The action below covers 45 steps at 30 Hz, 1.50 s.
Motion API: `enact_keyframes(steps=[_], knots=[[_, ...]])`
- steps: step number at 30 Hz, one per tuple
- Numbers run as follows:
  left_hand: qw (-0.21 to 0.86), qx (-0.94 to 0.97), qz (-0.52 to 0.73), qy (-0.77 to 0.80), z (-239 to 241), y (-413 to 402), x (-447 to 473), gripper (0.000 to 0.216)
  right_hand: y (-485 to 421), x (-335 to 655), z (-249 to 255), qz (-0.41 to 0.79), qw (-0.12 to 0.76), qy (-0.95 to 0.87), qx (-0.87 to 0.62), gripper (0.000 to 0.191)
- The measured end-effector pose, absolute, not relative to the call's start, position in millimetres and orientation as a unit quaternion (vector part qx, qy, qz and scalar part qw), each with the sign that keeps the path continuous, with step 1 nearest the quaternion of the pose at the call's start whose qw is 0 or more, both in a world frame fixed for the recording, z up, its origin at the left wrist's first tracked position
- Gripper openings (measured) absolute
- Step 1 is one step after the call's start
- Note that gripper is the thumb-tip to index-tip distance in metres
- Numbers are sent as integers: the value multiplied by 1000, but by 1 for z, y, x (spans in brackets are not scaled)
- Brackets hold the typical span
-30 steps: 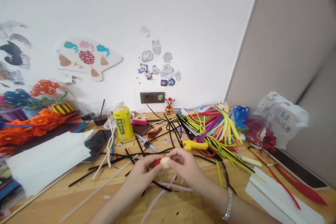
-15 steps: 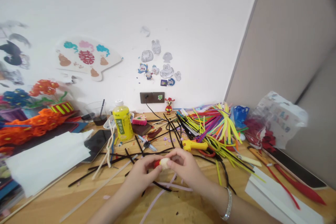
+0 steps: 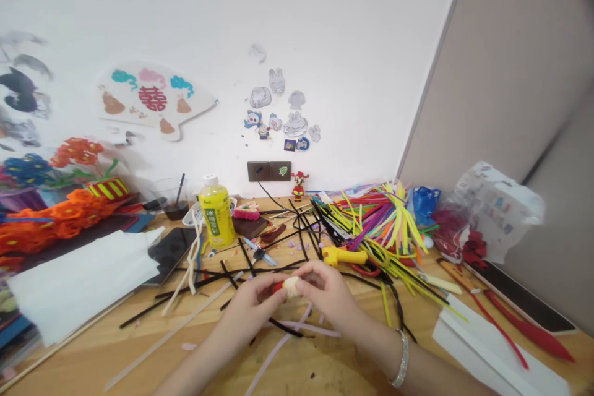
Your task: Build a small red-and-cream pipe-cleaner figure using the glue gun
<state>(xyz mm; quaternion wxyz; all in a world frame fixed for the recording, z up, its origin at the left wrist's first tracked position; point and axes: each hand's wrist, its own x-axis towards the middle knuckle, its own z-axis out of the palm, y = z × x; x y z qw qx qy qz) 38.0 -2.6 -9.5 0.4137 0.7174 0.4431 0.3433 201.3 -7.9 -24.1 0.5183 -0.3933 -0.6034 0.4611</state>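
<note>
Cream piece (image 3: pixel 291 286) pinched between hands (image 3: pixel 248 304) (image 3: pixel 328 297)

And we're looking out from the wearer's head (one lone camera here), forward and down, close over the left hand (image 3: pixel 250 304) and right hand (image 3: pixel 330 296), across the tabletop (image 3: pixel 83 362) towards the wall (image 3: pixel 352 43).

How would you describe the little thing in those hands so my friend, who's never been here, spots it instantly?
Find the wooden table, then look midway across it. There the left hand and right hand hold a small piece between them. Unlike the black strips and lilac strips nearby, it is a compact lump, cream on the right, red on the left.
</note>
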Motion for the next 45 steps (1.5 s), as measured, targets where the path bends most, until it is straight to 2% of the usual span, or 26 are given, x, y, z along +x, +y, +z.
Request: enact_keyframes(steps=[5, 16, 22, 30, 33, 39, 45], knots=[[441, 698, 350, 442, -5, -2, 36, 27, -7, 202, -23, 464, 515, -602, -396, 11], [345, 645, 466, 498, -16, 11, 26, 29, -4, 202, -29, 459, 519, -589, -417, 11], [342, 644, 455, 511, -12, 7, 30, 33, -3, 202, -29, 460, 533, -578, -413, 11], [385, 623, 453, 509, -15, 8, 33, 25, -5, 202, -29, 465, 542, -577, -395, 13], [406, 618, 453, 499, -12, 4, 37, 28, -4, 203, -31, 462, 537, -587, -391, 11], [416, 682, 375, 470, -5, -7, 42, 31, -4, 203, -29, 450, 526, -605, -394, 10], [454, 678, 358, 453, -6, -5, 41, 32, -4, 202, -28, 445, 521, -609, -400, 11]])
